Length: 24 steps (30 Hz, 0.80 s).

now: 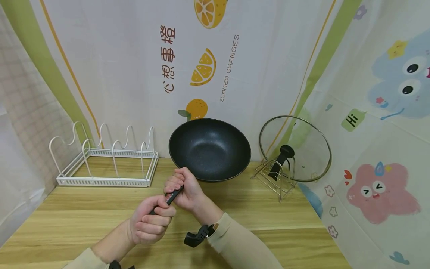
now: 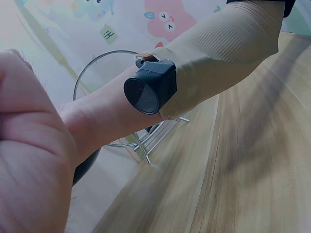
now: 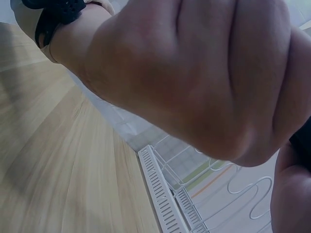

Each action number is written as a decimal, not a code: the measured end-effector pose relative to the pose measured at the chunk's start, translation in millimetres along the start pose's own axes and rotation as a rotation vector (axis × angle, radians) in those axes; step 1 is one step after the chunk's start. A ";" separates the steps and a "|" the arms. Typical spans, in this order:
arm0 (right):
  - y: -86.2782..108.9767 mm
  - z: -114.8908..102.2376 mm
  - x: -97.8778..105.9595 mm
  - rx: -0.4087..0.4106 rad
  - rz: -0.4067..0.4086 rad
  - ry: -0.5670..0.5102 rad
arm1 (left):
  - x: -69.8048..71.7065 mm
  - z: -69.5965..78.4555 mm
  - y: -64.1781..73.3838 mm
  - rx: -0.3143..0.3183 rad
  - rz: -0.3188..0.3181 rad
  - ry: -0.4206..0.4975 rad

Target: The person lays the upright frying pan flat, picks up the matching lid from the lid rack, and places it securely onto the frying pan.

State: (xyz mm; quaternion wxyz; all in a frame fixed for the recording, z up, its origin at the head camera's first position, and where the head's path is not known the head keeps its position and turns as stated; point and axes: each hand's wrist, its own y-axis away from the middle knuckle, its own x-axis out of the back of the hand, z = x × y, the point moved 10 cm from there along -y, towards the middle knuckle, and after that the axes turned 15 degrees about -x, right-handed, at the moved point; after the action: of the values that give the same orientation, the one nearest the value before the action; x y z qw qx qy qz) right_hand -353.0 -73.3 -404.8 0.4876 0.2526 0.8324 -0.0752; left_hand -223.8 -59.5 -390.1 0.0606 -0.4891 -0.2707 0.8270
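Note:
A black wok (image 1: pixel 209 149) stands tilted near the back of the table, the inside of its bowl facing me. Whether its underside touches the wood cannot be told. Both hands grip its black handle (image 1: pixel 174 195). My right hand (image 1: pixel 184 188) is nearer the bowl and hides where the handle joins it. Lower down, my left hand (image 1: pixel 152 220) curls round the handle's end. In the left wrist view my left hand (image 2: pixel 31 150) fills the left edge. The right wrist view is mostly the back of my left hand (image 3: pixel 194 82).
Left of the wok is a white wire rack (image 1: pixel 104 182) with tall curved dividers. To its right, a glass lid (image 1: pixel 312 149) with a black knob leans in a small metal stand (image 1: pixel 280 188). Printed curtains (image 1: pixel 134 74) hang behind the wooden table (image 1: pixel 255 213).

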 end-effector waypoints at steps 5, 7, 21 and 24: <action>0.0 0.9 1.1 -0.002 0.004 -0.010 | 0.8 -0.7 -0.1 -0.007 0.005 0.000; 0.2 1.2 1.8 0.000 0.006 -0.011 | 1.3 -1.0 0.1 -0.012 0.008 0.005; -0.6 2.8 5.5 0.003 0.007 -0.027 | 4.5 -1.5 2.6 -0.020 0.027 0.022; -0.9 3.5 6.5 0.000 0.011 -0.029 | 5.1 -1.4 3.1 -0.023 0.029 0.024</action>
State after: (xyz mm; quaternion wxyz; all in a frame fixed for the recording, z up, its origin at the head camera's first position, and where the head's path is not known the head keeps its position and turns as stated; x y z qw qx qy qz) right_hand -353.4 -73.1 -412.2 0.4998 0.2562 0.8239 -0.0761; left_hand -224.7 -59.8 -396.1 0.0462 -0.5033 -0.2723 0.8188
